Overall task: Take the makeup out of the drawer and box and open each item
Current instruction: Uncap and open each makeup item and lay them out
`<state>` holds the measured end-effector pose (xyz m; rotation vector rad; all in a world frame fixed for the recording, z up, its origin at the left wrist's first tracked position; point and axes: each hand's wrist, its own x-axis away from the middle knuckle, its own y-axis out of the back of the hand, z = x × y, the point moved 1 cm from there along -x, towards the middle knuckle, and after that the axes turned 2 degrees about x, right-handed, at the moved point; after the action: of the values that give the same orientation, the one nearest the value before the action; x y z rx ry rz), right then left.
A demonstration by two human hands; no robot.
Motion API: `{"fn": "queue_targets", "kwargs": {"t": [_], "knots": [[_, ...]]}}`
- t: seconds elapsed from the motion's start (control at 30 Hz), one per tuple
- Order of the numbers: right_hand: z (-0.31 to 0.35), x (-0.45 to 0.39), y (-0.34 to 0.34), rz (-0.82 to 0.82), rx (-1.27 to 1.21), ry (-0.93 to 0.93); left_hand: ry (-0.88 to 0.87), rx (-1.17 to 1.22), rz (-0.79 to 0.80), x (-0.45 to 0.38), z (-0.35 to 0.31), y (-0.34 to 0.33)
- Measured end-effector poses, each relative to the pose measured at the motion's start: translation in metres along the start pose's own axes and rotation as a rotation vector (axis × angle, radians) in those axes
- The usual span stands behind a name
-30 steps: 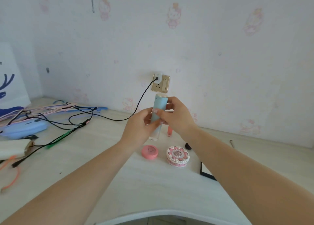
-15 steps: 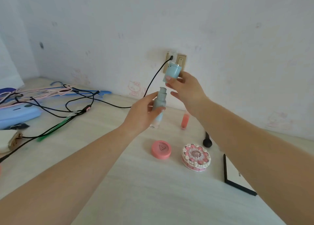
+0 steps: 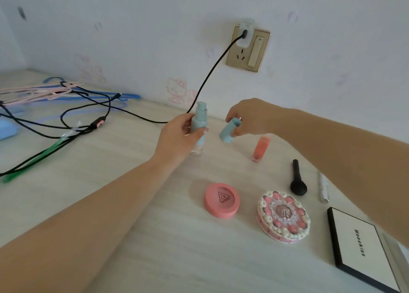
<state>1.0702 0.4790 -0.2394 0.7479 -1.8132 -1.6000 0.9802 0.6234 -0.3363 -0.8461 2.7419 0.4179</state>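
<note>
Pump bottle (image 3: 197, 130) stands upright in the left hand (image 3: 177, 137), whose fingers wrap it just above the desk (image 3: 132, 237); right hand (image 3: 250, 118) pinches its tilted cap (image 3: 228, 131) just right of it, nearer the lip gloss (image 3: 261, 147)

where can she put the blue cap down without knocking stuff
Bare desk lies in front of the pink compact, under the left forearm. A smaller patch sits between the pump bottle and the cables. It is crowded on the right, round the lip gloss, brush and decorated compact.
</note>
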Motion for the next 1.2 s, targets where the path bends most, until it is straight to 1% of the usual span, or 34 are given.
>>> {"fn": "queue_targets", "kwargs": {"t": [0.2,0.4,0.53,0.57,0.63,0.7,0.73,0.83,0.93,1.0,1.03,1.13,1.2], "knots": [[0.011,-0.006,-0.023,0.069,0.056,0.037,-0.003,-0.012,0.009,-0.006,0.004,-0.007],[0.009,-0.009,-0.031,0.035,0.008,0.036,-0.010,-0.008,0.013,-0.003,0.005,-0.008],[0.006,-0.007,-0.032,0.052,-0.028,0.029,0.010,-0.010,0.005,0.003,0.003,-0.008],[0.004,-0.005,-0.028,0.051,-0.041,0.032,0.011,0.002,-0.018,0.004,0.001,-0.006],[-0.001,0.003,-0.014,0.028,-0.078,0.028,-0.019,0.038,-0.120,0.010,-0.005,0.000],[-0.011,0.013,0.003,-0.010,-0.113,0.008,-0.085,0.070,-0.221,0.018,-0.014,0.008],[-0.018,0.018,0.010,-0.024,-0.127,-0.007,-0.117,0.086,-0.229,0.024,-0.019,0.011],[-0.038,0.030,0.021,-0.053,-0.125,-0.057,-0.164,0.127,-0.132,0.038,-0.031,0.009],[-0.051,0.042,0.020,-0.033,-0.086,-0.094,-0.141,0.227,0.022,0.046,-0.041,-0.008],[-0.057,0.048,0.013,-0.018,-0.109,-0.113,-0.133,0.247,0.130,0.048,-0.047,-0.024],[-0.059,0.050,0.010,-0.012,-0.124,-0.123,-0.125,0.218,0.190,0.048,-0.047,-0.034],[-0.062,0.051,-0.003,-0.002,-0.139,-0.137,-0.086,0.020,0.351,0.042,-0.042,-0.063],[-0.064,0.050,-0.011,-0.002,-0.155,-0.137,-0.051,-0.064,0.402,0.036,-0.036,-0.082]]}}
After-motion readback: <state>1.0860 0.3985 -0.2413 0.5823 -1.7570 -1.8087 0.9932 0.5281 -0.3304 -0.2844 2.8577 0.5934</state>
